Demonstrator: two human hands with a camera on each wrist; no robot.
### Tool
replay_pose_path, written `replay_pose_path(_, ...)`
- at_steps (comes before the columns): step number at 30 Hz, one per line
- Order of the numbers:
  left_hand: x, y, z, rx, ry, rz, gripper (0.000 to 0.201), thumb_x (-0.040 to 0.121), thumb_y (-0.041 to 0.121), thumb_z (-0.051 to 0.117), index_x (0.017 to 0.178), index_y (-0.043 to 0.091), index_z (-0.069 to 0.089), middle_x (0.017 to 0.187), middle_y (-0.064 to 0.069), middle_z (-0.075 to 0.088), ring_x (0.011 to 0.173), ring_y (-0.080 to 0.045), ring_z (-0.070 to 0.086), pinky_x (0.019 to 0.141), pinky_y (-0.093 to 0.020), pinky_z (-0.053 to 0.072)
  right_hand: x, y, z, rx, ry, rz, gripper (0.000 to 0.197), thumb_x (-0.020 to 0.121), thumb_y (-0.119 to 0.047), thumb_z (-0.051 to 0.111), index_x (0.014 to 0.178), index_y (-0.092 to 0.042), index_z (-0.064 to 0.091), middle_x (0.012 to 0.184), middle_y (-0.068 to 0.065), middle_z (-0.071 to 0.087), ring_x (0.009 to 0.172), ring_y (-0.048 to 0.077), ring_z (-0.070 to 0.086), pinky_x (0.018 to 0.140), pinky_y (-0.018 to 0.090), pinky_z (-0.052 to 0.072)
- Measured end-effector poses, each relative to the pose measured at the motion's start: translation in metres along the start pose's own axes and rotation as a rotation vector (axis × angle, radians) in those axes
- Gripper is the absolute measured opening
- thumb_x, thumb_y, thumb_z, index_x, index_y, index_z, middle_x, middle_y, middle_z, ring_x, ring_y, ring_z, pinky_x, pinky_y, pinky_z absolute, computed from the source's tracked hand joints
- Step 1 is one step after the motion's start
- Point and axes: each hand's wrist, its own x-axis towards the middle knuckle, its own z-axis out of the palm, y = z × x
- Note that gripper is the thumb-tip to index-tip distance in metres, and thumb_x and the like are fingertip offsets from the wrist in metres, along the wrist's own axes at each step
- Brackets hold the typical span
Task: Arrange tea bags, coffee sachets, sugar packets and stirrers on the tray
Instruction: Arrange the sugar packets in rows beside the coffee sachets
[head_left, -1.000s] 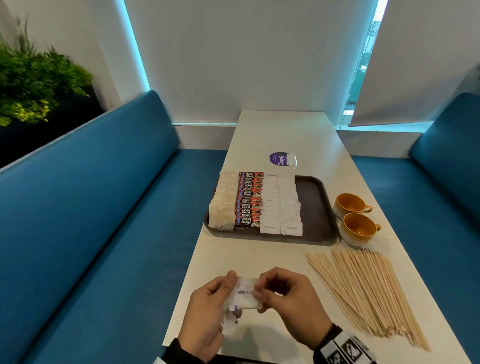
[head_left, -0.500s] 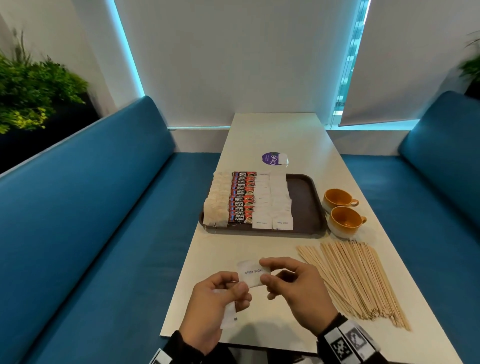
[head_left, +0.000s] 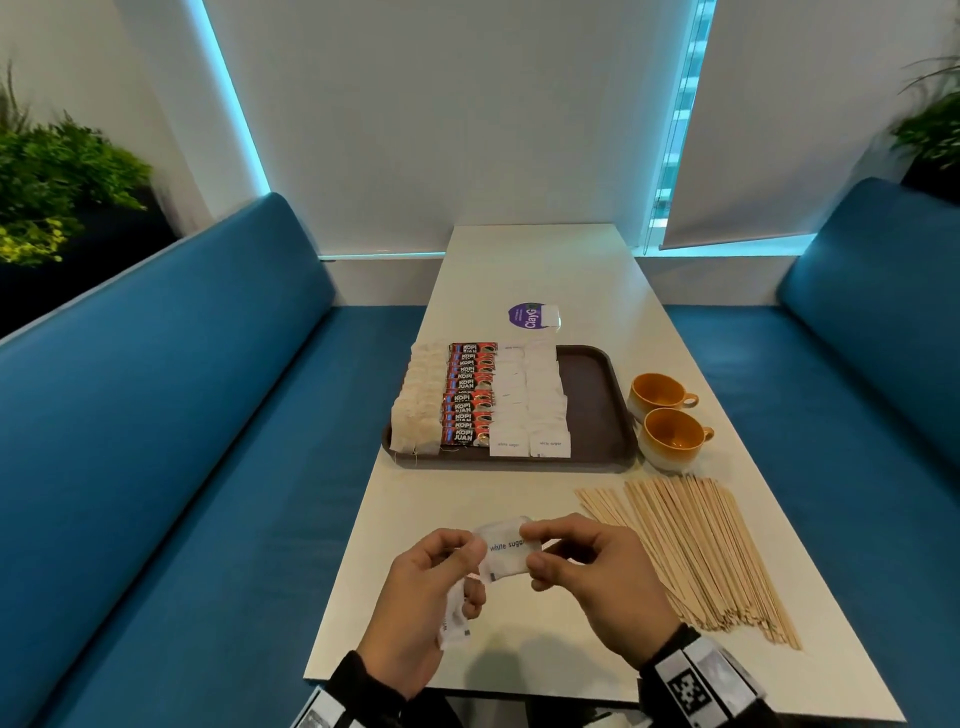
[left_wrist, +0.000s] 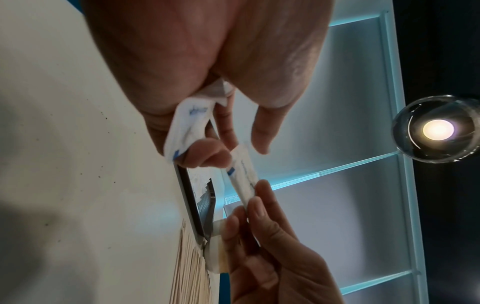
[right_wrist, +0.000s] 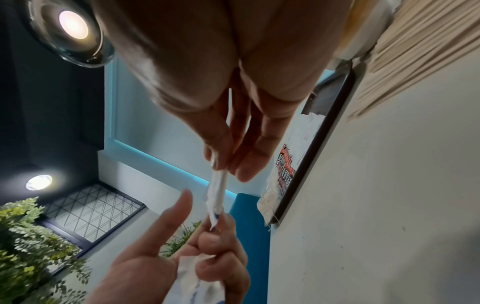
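Observation:
A white sugar packet hangs above the near end of the table, pinched at its right end by my right hand and touched at its left end by my left hand. My left hand also grips more sugar packets in its curled lower fingers; these packets show in the left wrist view too. The brown tray farther up the table holds rows of tea bags, coffee sachets and sugar packets. Wooden stirrers lie fanned out on the table right of my hands.
Two orange cups stand right of the tray. A purple round sticker lies behind it on the white table. Blue benches run along both sides. The tray's right strip is bare.
Both hands rose a little off the table edge with the packet. The right hand pulled one packet free, and now both hands hold it between them again.

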Motion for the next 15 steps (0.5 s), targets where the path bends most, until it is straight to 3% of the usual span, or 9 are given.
replay_pose_path(2, 0.004, -0.002, 0.002, 0.089, 0.054, 0.057, 0.017, 0.087, 0.012, 0.075, 0.092, -0.003, 0.067, 0.074, -0.019, 0.059, 0.055, -0.023, 0.044, 0.05, -0.03, 0.038, 0.0, 0.0, -0.002, -0.037, -0.034, -0.005, 0.032, 0.077, 0.008, 0.081, 0.099, -0.017, 0.081, 0.096, 0.004, 0.076, 0.07, 0.029, 0.073, 0.075, 0.032, 0.06)
replay_pose_path(5, 0.008, -0.002, 0.003, 0.162, 0.09, 0.095, 0.011, 0.091, 0.01, 0.072, 0.087, 0.0, 0.071, 0.067, -0.017, 0.055, 0.055, -0.023, 0.043, 0.05, -0.028, 0.038, 0.003, 0.002, -0.004, -0.062, -0.076, 0.039, 0.04, 0.074, 0.009, 0.083, 0.104, -0.017, 0.08, 0.096, 0.003, 0.076, 0.072, 0.03, 0.075, 0.08, 0.036, 0.061)
replay_pose_path(11, 0.021, -0.001, 0.001, 0.13, 0.054, -0.003, 0.016, 0.098, 0.011, 0.063, 0.088, 0.003, 0.071, 0.079, -0.018, 0.064, 0.065, -0.027, 0.047, 0.052, -0.031, 0.039, 0.019, 0.012, -0.003, -0.016, -0.103, 0.133, 0.026, 0.083, 0.001, 0.079, 0.103, -0.016, 0.081, 0.095, 0.01, 0.078, 0.08, 0.034, 0.076, 0.08, 0.042, 0.063)
replay_pose_path(13, 0.028, -0.002, 0.0, 0.001, 0.094, -0.045, 0.014, 0.1, -0.001, 0.053, 0.095, 0.0, 0.066, 0.084, -0.018, 0.063, 0.063, -0.026, 0.051, 0.056, -0.032, 0.042, 0.035, 0.01, -0.004, -0.036, -0.061, 0.132, 0.025, 0.083, 0.001, 0.079, 0.102, -0.016, 0.081, 0.095, 0.008, 0.078, 0.081, 0.029, 0.076, 0.077, 0.036, 0.063)
replay_pose_path(15, 0.035, -0.005, -0.004, -0.191, 0.178, -0.127, 0.024, 0.092, -0.013, 0.039, 0.099, -0.001, 0.059, 0.088, -0.017, 0.054, 0.07, -0.029, 0.058, 0.064, -0.035, 0.044, 0.059, 0.005, -0.012, -0.077, 0.023, 0.126, 0.026, 0.083, 0.0, 0.079, 0.101, -0.019, 0.08, 0.09, 0.005, 0.079, 0.078, 0.018, 0.076, 0.072, 0.023, 0.059)
